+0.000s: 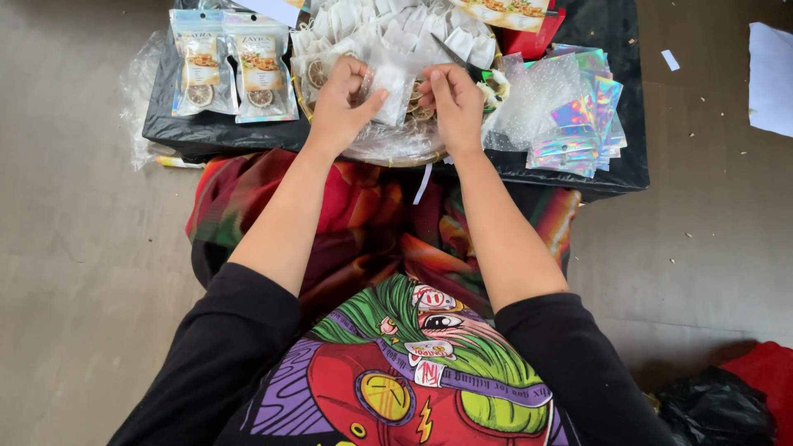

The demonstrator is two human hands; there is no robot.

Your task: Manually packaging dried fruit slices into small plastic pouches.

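Observation:
My left hand (343, 103) and my right hand (453, 99) both pinch a small white translucent sachet (390, 83) between them, over a round basket (396, 149) lined with clear plastic. The basket holds dried citrus slices (420, 109) and a heap of similar white sachets (388, 29). A dark scissor blade (453, 54) pokes out of the pile just beyond my right hand.
Two filled holographic pouches (231, 66) with dried slices lie at the left of the low black table (215, 130). A stack of empty holographic pouches (578, 116) lies at the right. A red box (533, 37) sits behind. White paper (772, 78) lies on the floor; black bag (714, 409) lower right.

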